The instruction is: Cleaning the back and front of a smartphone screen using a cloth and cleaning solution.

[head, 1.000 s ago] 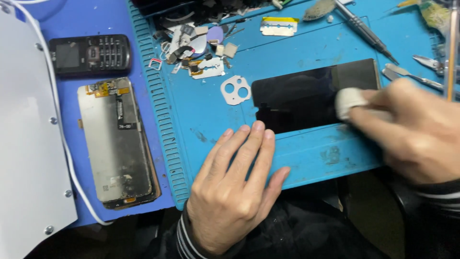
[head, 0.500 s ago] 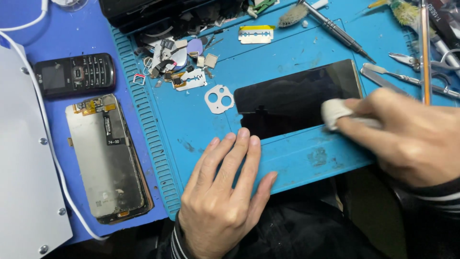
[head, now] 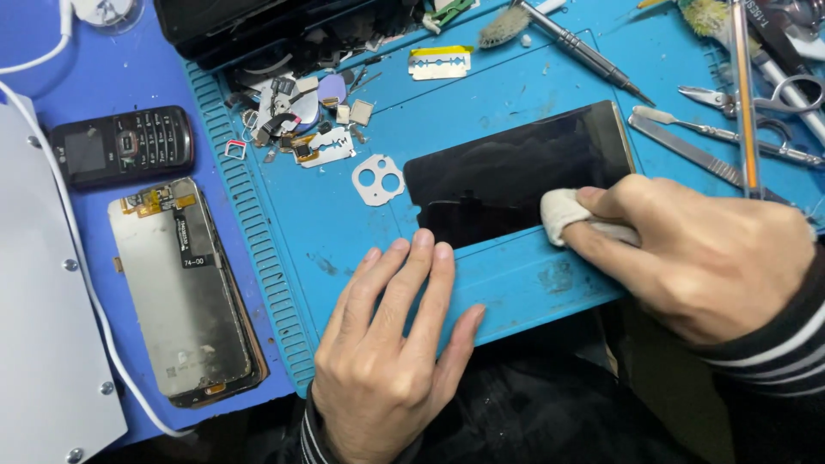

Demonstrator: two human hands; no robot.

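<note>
The left hand (head: pixel 391 344) lies flat and palm down on the blue mat (head: pixel 524 283), fingers straight, close together and pointing toward 1 o'clock, thumb splayed out along the mat's near edge; it grips nothing, and its fingertips stop right at the near edge of the black screen (head: pixel 516 176). The right hand (head: pixel 696 258) comes in from 4 o'clock in a striped cuff, knuckles up, fingers curled and pinched tight on a small white wad (head: pixel 560 213), which it presses onto the screen's near right corner. The screen lies flat near the middle of the mat, its long side running from 8 to 2 o'clock, dark and glossy. Just beside its left end, at 10 o'clock from the left hand, sits a white camera frame (head: pixel 378 180) with round holes. Farther up at 11 o'clock there is a heap of small parts (head: pixel 301 116), and at 12 o'clock a razor blade (head: pixel 440 62). A screwdriver (head: pixel 580 47) lies slanted above the screen, with tweezers (head: pixel 730 133), scissors (head: pixel 795 94) and other thin tools crowded at 2 o'clock. Off the mat, on the darker blue counter (head: pixel 112 60) at 9 o'clock, a stripped display panel (head: pixel 185 292) lies face down, and above it an old keypad phone (head: pixel 120 146). A white cable (head: pixel 77 258) runs along the edge of a white plate (head: pixel 39 344) at the far left.
</note>
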